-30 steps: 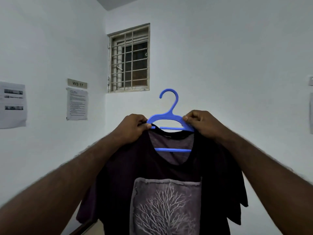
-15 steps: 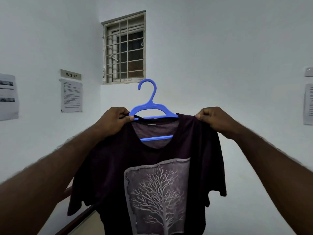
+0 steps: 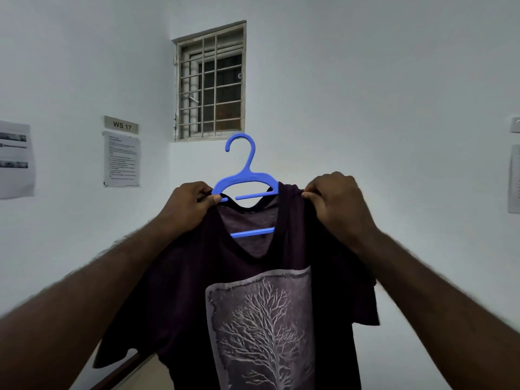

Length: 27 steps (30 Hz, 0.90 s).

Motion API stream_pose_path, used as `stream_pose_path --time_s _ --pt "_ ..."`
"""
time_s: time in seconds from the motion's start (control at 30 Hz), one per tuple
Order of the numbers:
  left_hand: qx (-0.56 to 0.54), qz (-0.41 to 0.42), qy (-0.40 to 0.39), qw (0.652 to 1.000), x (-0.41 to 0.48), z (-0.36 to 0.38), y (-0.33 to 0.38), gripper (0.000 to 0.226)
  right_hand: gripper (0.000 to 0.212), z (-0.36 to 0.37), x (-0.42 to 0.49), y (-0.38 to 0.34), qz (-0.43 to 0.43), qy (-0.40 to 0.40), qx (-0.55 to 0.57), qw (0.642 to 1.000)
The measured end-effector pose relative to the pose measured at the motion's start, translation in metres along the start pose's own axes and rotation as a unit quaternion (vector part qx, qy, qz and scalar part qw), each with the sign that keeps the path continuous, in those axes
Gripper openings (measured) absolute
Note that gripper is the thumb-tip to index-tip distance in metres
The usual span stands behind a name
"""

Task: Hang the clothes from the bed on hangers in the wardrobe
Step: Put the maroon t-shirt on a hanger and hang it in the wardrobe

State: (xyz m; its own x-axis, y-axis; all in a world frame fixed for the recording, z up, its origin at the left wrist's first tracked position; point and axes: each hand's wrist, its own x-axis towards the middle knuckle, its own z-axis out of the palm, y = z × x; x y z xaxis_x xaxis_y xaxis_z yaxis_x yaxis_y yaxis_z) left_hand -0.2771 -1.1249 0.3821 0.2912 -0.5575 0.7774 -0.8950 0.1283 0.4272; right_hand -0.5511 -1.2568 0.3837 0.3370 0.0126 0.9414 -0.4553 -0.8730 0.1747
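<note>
Head view. Both my arms are raised in front of me. The T-shirt is held in the air between my hands, in front of the white wall near the room corner.

Left hand: fingers curled, thumb and forefinger pinching the shirt's shoulder at the neckline. That end of the hanger runs into the same grip.

Right hand: fingers curled, pinching bunched fabric at the other shoulder. The hanger arm on that side goes under the cloth beside the neckline. I can't tell if my fingers also catch the plastic, because the fabric covers it.

The hanger is blue plastic with the hook up, its open side to the left, and it sits slightly tilted. The upper and lower crossbars show through the neck opening. In frame, the hook tip overlaps the bottom edge of the window.

The shirt is dark purple. A grey panel with a white bare tree print faces me. The body hangs down past the bottom edge and the sleeves droop on both sides.

The window is barred and set in the back wall. On the left wall is a "WS 17" plate, with a printed sheet just under it and another sheet at the far left edge. More paper is at the right edge.

At bottom left there's a dark strip below the sleeve. I can't tell what it is.
</note>
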Motion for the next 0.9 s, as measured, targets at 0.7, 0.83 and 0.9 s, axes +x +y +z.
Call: stream_pose_path --time_s 0.7,0.83,0.9 --pt "0.020 0.000 0.018 1.000 -0.001 -0.013 -0.013 0.012 0.010 -0.021 -0.032 0.069 0.349 -0.178 0.288 0.874" --pt "0.011 -0.004 0.019 1.000 -0.001 -0.011 -0.012 0.012 0.009 -0.017 -0.024 0.059 0.292 -0.123 0.180 0.931" --pt "0.007 -0.004 0.018 1.000 -0.001 -0.011 -0.013 0.014 0.013 -0.015 -0.019 0.055 0.254 -0.128 0.135 0.949"
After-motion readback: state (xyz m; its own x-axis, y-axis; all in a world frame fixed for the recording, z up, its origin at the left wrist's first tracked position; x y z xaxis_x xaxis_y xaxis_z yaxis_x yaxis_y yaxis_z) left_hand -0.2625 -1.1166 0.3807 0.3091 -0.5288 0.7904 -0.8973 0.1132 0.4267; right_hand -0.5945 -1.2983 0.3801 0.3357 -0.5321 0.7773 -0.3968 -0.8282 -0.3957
